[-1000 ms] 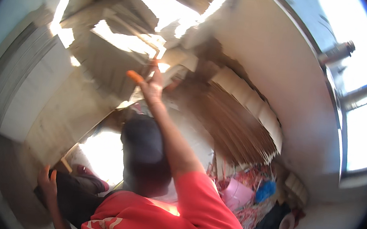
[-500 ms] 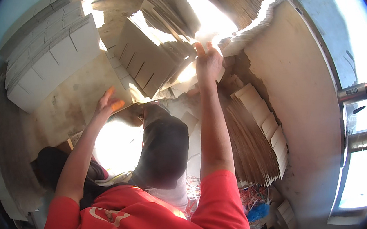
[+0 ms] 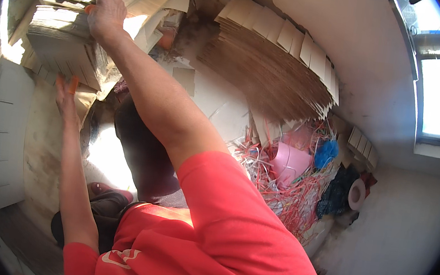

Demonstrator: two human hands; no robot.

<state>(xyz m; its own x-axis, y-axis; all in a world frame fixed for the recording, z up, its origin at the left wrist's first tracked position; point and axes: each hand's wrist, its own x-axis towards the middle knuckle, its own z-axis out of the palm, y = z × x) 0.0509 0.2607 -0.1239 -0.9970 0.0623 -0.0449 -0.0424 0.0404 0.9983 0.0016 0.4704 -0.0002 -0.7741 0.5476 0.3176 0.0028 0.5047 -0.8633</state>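
A stack of slotted cardboard sheets (image 3: 64, 50) stands at the upper left, with sunlit edges on top. My right hand (image 3: 108, 16) reaches across to its top right side. The fingers are curled there with orange covers on the tips; whatever lies between them is hidden. Low at the front of the same stack is my left hand (image 3: 66, 95). Its orange-tipped fingers point up and stand apart, close to the stack's lower edge; whether they touch it I cannot tell.
A long leaning row of cardboard sheets (image 3: 272, 62) lies along the wall. Below it are tangled red and white straps (image 3: 283, 199), a pink container (image 3: 287, 164), a blue bag (image 3: 326, 154) and a tape roll (image 3: 356, 194). More slotted cardboard (image 3: 9, 130) stands far left.
My view has swung to the right, so the stack and both hands now sit further left. The strap pile and pink container have come into fuller view. My right hand stays near the stack.
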